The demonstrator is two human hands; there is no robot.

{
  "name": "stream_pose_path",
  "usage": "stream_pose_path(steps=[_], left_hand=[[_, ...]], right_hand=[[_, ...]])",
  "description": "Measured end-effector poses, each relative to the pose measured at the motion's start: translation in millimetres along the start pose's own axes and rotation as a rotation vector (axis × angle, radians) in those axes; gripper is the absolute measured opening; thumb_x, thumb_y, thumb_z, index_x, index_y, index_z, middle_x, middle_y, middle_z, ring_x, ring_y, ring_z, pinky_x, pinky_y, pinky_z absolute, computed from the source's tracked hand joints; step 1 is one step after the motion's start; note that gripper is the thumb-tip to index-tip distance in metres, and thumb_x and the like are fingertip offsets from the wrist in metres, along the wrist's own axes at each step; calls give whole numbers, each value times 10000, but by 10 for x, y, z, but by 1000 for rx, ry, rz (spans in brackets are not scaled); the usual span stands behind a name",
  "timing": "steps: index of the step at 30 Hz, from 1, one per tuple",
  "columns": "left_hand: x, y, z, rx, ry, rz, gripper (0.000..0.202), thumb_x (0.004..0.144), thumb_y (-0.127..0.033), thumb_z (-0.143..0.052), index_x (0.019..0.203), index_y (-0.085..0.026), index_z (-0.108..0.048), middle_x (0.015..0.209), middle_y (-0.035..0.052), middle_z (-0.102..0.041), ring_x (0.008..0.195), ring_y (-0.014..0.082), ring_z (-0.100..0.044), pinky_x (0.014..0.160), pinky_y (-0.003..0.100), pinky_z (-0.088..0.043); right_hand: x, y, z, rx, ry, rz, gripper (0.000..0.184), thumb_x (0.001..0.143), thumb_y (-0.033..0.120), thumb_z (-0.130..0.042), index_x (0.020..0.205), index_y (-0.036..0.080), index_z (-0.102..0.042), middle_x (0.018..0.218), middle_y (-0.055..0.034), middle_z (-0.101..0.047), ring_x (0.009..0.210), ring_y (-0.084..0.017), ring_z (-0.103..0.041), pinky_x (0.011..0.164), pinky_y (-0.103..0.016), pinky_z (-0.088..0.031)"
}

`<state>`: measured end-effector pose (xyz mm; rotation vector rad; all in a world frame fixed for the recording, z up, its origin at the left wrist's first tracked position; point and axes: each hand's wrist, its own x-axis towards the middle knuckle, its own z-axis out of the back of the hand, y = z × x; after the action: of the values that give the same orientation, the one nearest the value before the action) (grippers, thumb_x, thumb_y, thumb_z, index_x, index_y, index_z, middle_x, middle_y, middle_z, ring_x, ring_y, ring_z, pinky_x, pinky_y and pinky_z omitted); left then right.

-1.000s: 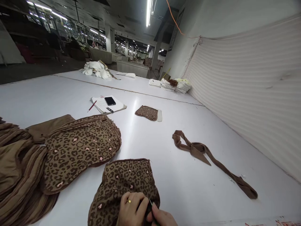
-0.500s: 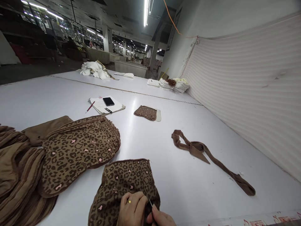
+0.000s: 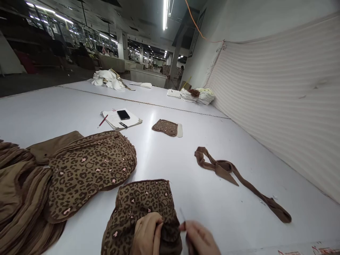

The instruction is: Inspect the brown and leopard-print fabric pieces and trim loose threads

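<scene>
Right hand (image 3: 198,237) is now pulling rightward off the leopard-print piece (image 3: 143,209), fingers pinched on a thin blurred tool. Left hand (image 3: 146,235) is pressing the piece down, near edge of surface (image 3: 207,198).

Long white table (image 3: 66,106), striped fabric wall (image 3: 278,106) at right, ceiling tube light (image 3: 166,14), dim hall behind

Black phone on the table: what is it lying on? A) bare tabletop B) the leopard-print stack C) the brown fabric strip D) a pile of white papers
D: the black phone lies on the pile of white papers, with a pen beside it, well beyond the leopard-print stack.
</scene>
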<state>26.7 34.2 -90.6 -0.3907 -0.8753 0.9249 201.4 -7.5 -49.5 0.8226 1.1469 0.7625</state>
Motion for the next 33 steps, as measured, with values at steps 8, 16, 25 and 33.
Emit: stream_pose_path(steps=[8, 16, 25, 33], left_hand=[[81, -14, 43, -117, 27, 167, 98, 922, -197, -429, 902, -266, -496, 808, -4, -610, 746, 184, -617, 683, 309, -503], [177, -65, 131, -172, -20, 215, 133, 881, -167, -439, 937, -244, -532, 850, 31, -625, 809, 184, -640, 706, 281, -532], [202, -96, 241, -201, -17, 173, 132, 858, -163, -483, 901, -252, -570, 812, 0, -637, 771, 159, -647, 696, 256, -542], [186, -113, 388, -253, -58, 318, 104, 866, -237, -507, 899, -252, -604, 842, 8, -653, 792, 178, -650, 709, 270, -539]], right_hand=[[1155, -222, 878, -876, -628, 599, 876, 848, 737, -88, 962, 112, -692, 750, -124, -533, 702, -240, -442, 674, -404, -388], [1228, -323, 872, -908, -661, 649, 840, 883, 682, -95, 1072, 87, -657, 882, -190, -569, 809, -303, -475, 702, -479, -399], [147, 308, -241, -534, -42, 571, 172, 890, 349, -527, 787, 216, -560, 772, -14, -599, 735, -157, -573, 667, -240, -435], [176, 126, -412, -325, -291, 743, 166, 939, 329, -399, 839, 242, -499, 751, -12, -550, 696, -179, -538, 672, -285, -387]])
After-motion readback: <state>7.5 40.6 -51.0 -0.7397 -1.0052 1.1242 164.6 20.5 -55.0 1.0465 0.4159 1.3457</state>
